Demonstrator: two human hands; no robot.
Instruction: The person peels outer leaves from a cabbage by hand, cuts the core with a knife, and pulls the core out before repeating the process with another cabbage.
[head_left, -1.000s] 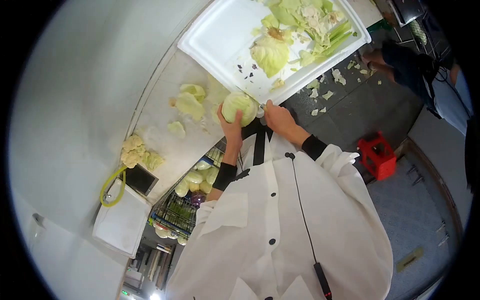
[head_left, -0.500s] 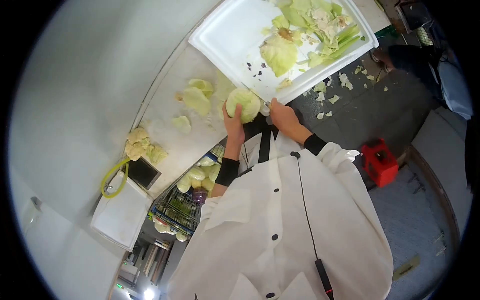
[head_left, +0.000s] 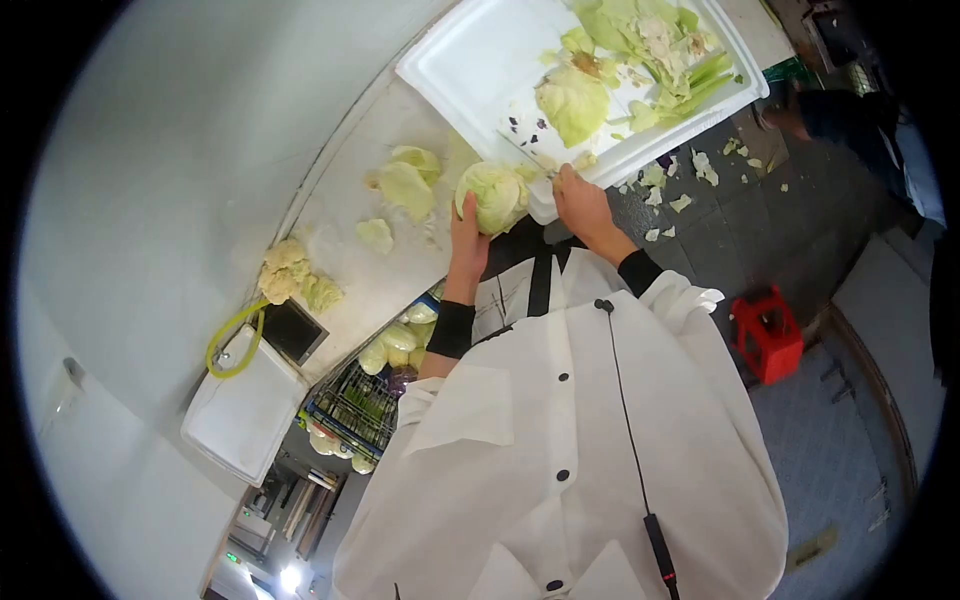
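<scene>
A cabbage (head_left: 493, 195) is gripped by the left hand (head_left: 466, 232) at the counter edge (head_left: 400, 290). A knife (head_left: 530, 155) is clasped in the closed right hand (head_left: 583, 205) beside the white tray (head_left: 470, 70). No writing can be read.

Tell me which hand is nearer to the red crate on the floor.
Right. The right hand is at the near edge of the white cutting board, on the side toward the red crate. The left hand holds the cabbage, farther from it.

Commercial kitchen prep area: white cutting board (head_left: 470, 70) strewn with cabbage trimmings (head_left: 640, 40), steel counter (head_left: 350, 270), wire crate of cabbages (head_left: 385, 365), white work coat (head_left: 570, 450).
</scene>
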